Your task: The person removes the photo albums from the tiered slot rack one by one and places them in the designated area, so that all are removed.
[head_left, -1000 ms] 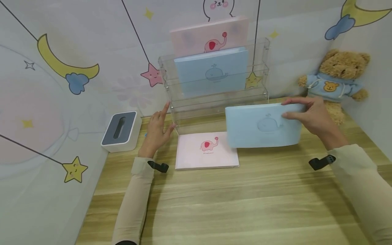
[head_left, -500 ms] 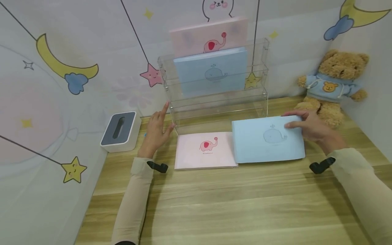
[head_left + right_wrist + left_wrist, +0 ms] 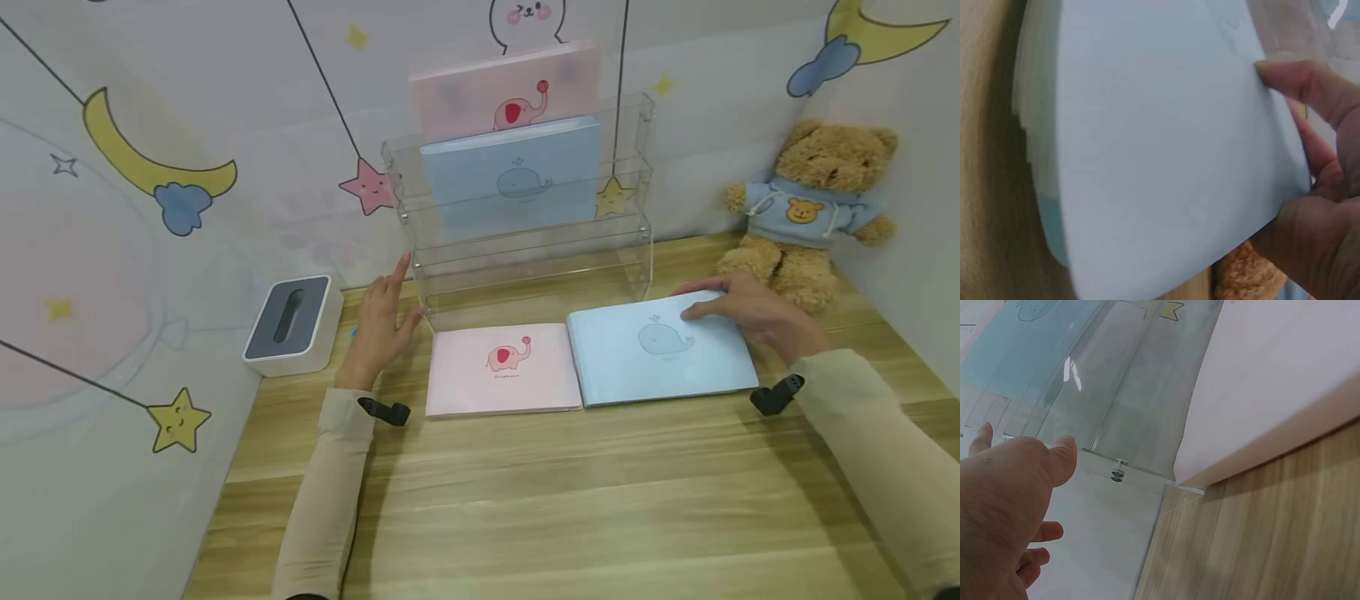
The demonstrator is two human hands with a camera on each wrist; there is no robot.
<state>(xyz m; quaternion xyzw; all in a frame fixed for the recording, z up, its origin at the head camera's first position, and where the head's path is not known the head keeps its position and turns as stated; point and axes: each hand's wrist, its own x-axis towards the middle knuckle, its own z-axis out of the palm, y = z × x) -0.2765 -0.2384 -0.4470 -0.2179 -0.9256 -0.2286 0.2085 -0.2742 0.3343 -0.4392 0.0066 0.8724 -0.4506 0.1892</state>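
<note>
My right hand [image 3: 750,312] holds a pale blue whale booklet [image 3: 630,371] by its upper right edge, the thumb on the cover. The booklet lies nearly flat on the table, its left edge against a pink elephant booklet [image 3: 480,392]. In the right wrist view, the blue booklet [image 3: 1172,150] shows page edges fanned slightly under its cover. My left hand [image 3: 381,325] rests at the left side of a clear acrylic rack [image 3: 525,243], its index finger and thumb extended toward the side panel. From the left wrist view, the thumb [image 3: 1063,459] overlaps the panel edge.
Another blue whale booklet [image 3: 517,204] stands in the rack, and behind it a pink elephant booklet [image 3: 457,104]. A white box with a grey slotted top [image 3: 288,321] sits at the left. At the back right sits a teddy bear [image 3: 813,208] in a blue hoodie.
My right hand has lowered the blue booklet from above the table down beside the pink one, where it now lies nearly flat. The left hand stays at the rack.
</note>
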